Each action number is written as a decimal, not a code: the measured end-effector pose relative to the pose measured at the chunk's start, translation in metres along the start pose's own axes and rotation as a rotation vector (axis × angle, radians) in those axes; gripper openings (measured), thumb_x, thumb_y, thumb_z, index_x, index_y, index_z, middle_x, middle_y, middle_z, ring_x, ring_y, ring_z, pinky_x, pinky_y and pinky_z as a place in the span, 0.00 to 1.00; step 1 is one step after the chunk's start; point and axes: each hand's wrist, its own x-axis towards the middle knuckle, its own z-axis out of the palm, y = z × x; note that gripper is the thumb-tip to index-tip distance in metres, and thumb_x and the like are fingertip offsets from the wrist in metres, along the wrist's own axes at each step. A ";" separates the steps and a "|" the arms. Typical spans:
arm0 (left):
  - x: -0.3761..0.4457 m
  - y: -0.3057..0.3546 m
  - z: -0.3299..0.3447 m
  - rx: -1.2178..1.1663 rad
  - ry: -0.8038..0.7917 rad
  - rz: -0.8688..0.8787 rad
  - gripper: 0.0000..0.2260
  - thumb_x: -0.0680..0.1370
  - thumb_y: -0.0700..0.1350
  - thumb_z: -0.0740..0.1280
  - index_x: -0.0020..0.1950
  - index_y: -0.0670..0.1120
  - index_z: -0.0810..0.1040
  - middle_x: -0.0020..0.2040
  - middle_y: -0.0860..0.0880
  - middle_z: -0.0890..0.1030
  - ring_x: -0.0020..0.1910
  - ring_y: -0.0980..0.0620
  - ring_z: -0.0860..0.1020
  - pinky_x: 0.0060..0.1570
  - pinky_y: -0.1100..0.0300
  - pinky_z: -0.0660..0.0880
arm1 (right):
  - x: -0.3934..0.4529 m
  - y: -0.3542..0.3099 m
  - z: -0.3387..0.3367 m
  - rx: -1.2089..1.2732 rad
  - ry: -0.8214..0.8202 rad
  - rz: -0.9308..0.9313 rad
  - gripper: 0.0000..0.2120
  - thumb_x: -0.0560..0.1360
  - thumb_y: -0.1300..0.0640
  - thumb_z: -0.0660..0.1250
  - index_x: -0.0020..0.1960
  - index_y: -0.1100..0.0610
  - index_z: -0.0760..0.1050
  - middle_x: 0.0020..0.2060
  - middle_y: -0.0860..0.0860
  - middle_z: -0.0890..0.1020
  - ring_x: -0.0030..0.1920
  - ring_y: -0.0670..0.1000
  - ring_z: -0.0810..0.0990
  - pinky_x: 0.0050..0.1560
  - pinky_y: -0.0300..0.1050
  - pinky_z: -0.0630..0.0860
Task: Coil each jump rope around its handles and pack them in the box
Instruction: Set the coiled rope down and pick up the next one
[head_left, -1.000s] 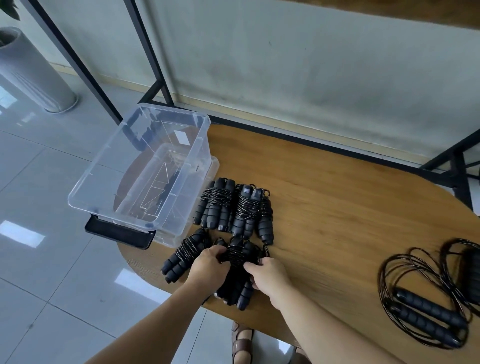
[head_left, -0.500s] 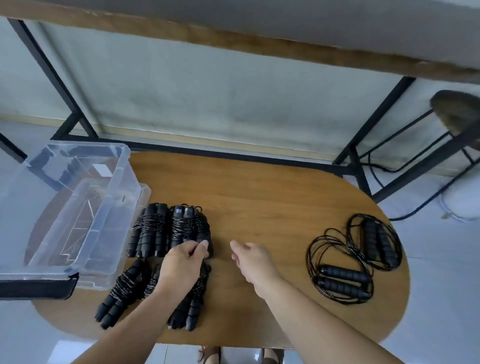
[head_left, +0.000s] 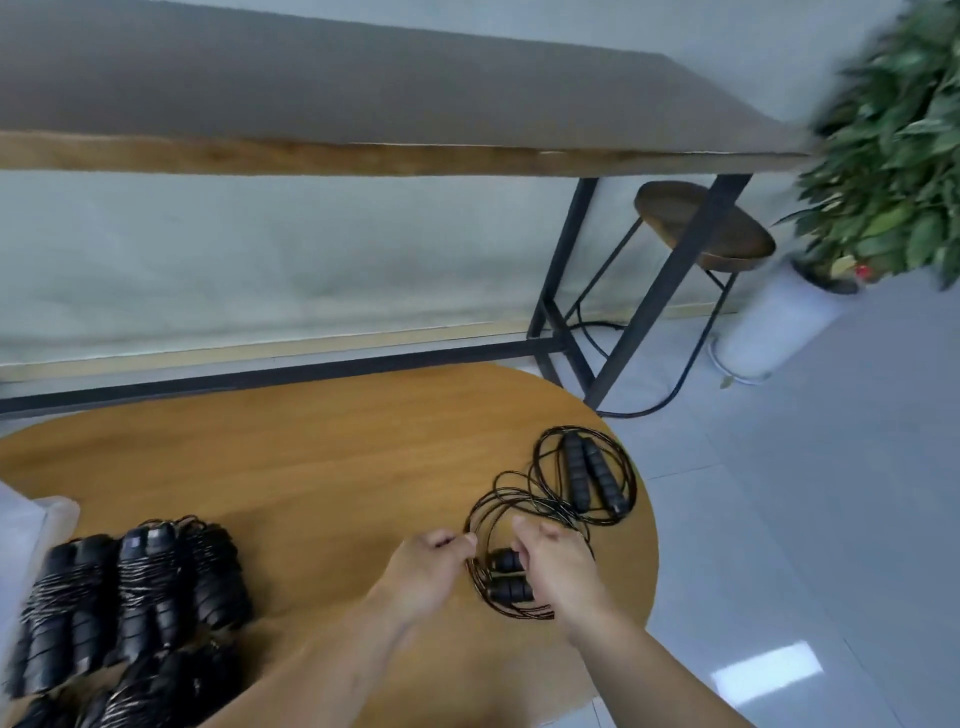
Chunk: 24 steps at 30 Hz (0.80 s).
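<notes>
My right hand (head_left: 558, 564) is curled over the handles (head_left: 506, 574) of the near rope (head_left: 485, 525), gripping them where they lie side by side on the desk (head_left: 311, 457). My left hand (head_left: 423, 571) sits just beside it, fingertips pinched on the cord at the left edge of that loose loop. Just beyond, touching the same tangle, the far rope (head_left: 589, 478) lies uncoiled with its two handles together inside its ring, near the desk's right end. Well to the left, the wound ropes (head_left: 130, 597) are bunched in rows at the near edge. The box (head_left: 31, 530) shows only as a blurred corner at far left.
</notes>
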 end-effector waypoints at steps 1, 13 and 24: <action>0.006 0.001 0.014 -0.029 -0.020 -0.042 0.10 0.80 0.49 0.67 0.49 0.42 0.80 0.30 0.51 0.71 0.26 0.52 0.66 0.28 0.62 0.62 | 0.010 0.004 -0.014 0.017 0.007 0.013 0.15 0.77 0.47 0.65 0.37 0.55 0.78 0.29 0.49 0.75 0.31 0.50 0.72 0.36 0.44 0.68; 0.154 0.084 0.169 -0.008 0.029 -0.180 0.07 0.82 0.41 0.63 0.48 0.44 0.80 0.38 0.47 0.79 0.33 0.51 0.75 0.39 0.57 0.76 | 0.181 0.014 -0.136 0.004 0.073 0.093 0.13 0.78 0.55 0.63 0.36 0.58 0.73 0.33 0.54 0.74 0.36 0.53 0.71 0.40 0.48 0.67; 0.226 0.096 0.218 0.376 0.047 -0.205 0.08 0.82 0.47 0.62 0.59 0.47 0.71 0.51 0.46 0.77 0.54 0.43 0.79 0.51 0.53 0.77 | 0.266 0.030 -0.140 -0.340 0.034 -0.013 0.15 0.82 0.59 0.55 0.38 0.54 0.70 0.36 0.53 0.76 0.41 0.56 0.77 0.41 0.47 0.73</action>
